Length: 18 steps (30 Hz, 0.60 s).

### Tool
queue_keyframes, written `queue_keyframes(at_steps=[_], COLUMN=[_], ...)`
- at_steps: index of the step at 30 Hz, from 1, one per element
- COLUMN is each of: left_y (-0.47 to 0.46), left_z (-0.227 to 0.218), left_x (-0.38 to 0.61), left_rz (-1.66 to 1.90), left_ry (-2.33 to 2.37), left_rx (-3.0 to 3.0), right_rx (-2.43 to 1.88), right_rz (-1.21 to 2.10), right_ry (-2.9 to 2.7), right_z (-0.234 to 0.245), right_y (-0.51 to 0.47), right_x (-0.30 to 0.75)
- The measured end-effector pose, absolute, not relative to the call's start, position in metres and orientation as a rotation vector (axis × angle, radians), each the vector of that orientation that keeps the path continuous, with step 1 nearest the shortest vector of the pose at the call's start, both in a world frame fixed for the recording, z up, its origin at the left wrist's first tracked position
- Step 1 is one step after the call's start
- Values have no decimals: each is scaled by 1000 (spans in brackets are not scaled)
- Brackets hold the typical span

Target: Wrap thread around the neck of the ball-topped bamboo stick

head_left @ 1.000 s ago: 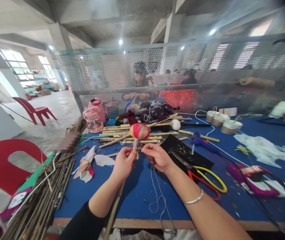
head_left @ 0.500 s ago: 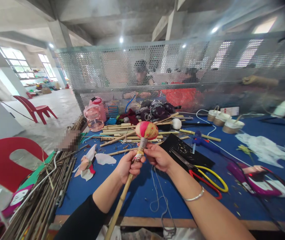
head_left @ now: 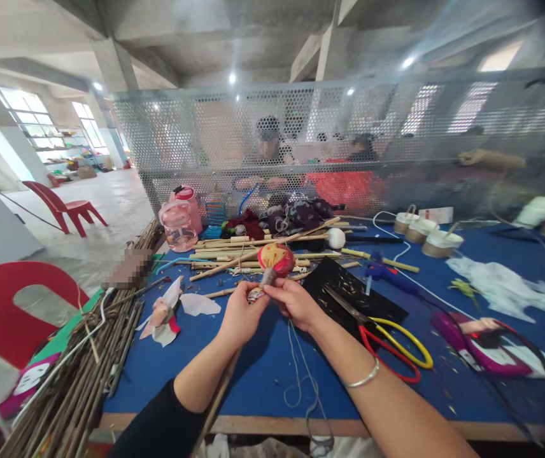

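Note:
My left hand [head_left: 244, 315] is closed round a bamboo stick [head_left: 218, 397] just below its cloth-covered head. That round head [head_left: 276, 259], yellow and red, tops the stick, and grey string [head_left: 268, 277] is wound round its neck. The fingers of my right hand [head_left: 296, 302] pinch at the wound neck; the thread there is too fine to make out fully. A loose grey string [head_left: 308, 381] hangs below my right hand and loops on the blue table. Scissors [head_left: 372, 331] with one red and one yellow handle lie right of my right forearm.
Bamboo sticks [head_left: 225, 257] lie behind my hands. A blue glue gun [head_left: 389, 275] and a black cloth [head_left: 344, 289] are on the right. Fabric scraps [head_left: 165, 315] and bundled twigs [head_left: 81, 381] lie left. A perforated metal screen [head_left: 225, 140] stands behind, people beyond it.
The cloth-covered head has turned and dipped slightly, showing more yellow on its face. My left hand has rolled over the stick, and its lower fingers are now hidden.

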<state>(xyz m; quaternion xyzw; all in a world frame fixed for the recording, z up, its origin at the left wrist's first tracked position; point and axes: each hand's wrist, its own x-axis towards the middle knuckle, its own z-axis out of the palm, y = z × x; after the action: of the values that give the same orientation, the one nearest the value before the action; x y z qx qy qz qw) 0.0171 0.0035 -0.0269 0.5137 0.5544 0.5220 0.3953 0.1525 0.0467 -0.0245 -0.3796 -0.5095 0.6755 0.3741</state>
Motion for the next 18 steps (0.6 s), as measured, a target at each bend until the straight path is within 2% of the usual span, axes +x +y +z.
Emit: queue_keyframes(at_steps=[18], left_y=[6], left_z=[-23], left_x=[12], left_rz=[1360], left_ry=[1283], left_rx=[1168], right_rx=[-897], right_rz=[1699], right_ry=[-1191], right_z=[-15], right_y=[44], right_x=[161])
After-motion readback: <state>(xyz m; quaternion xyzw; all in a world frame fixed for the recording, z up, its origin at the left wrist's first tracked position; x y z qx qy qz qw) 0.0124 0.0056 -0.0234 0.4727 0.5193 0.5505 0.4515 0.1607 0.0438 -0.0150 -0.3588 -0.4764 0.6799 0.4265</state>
